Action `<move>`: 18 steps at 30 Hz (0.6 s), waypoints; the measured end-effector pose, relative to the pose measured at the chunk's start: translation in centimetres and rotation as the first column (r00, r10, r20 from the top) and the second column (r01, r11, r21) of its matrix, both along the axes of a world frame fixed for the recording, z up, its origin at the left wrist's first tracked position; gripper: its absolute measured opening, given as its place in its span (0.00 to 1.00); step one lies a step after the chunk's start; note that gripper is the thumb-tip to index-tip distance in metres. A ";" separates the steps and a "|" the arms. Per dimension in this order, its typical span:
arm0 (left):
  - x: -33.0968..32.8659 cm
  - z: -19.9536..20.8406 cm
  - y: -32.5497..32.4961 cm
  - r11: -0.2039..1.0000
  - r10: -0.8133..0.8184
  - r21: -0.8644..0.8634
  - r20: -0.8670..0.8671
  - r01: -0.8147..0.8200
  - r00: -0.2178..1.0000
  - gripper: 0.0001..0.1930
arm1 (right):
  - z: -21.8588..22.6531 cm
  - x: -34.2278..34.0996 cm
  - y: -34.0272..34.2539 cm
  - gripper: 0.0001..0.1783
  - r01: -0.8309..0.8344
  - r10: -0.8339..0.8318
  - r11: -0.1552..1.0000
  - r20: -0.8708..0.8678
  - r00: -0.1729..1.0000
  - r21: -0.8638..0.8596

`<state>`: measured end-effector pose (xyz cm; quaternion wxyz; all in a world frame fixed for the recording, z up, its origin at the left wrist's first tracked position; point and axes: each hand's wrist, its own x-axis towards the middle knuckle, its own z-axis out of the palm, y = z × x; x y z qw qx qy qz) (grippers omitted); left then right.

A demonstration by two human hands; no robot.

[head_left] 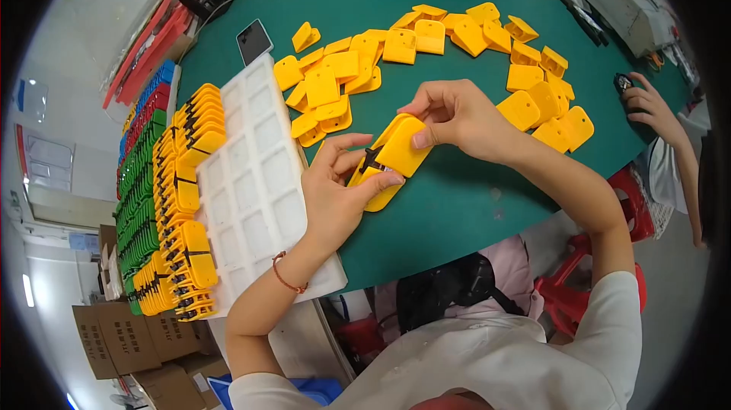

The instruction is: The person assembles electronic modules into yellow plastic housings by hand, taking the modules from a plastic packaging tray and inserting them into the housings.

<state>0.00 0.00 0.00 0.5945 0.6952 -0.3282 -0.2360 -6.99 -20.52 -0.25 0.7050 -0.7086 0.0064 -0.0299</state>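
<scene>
Yellow plastic forms the clip [405,153], held slanting over the green table [442,235] between two hands. The left hand [333,197] grips its lower left part, thumb across the face; the right hand [466,121] pinches its upper end between thumb and fingers. A black piece [371,159] shows at its middle, perhaps a spring, though fingers partly cover it. Loose yellow parts [323,87] lie in an arc beyond the hands. To the left is a white tray [246,191], with yellow clips [199,254] in rows along its left side and green clips [139,235] farther out. A phone [253,42] lies near the tray's far end.
</scene>
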 end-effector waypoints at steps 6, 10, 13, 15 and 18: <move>0.7 -0.4 0.2 0.999 -0.029 -0.031 -0.154 0.025 0.988 0.19 | 0.0 0.0 -0.3 0.14 -0.012 0.012 1.000 0.002 1.000 -0.016; 1.8 -0.1 -0.4 0.963 -0.268 -0.174 -0.716 0.208 0.644 0.29 | -0.8 0.2 -0.3 0.15 -0.132 0.119 0.986 0.119 0.986 0.105; 3.2 -0.9 0.7 0.810 -0.527 -0.425 -0.830 0.405 0.182 0.28 | -0.9 0.4 0.6 0.16 -0.236 0.201 0.963 0.235 0.951 0.132; 4.0 -0.8 1.2 0.790 -0.560 -0.436 -0.799 0.431 0.220 0.25 | -0.2 0.3 0.3 0.24 -0.342 0.307 0.933 0.245 0.920 0.115; 4.8 2.2 1.5 0.911 -0.384 -0.137 -0.624 0.388 0.681 0.20 | 0.9 -0.7 0.1 0.40 -0.131 0.170 0.984 0.427 0.888 -0.118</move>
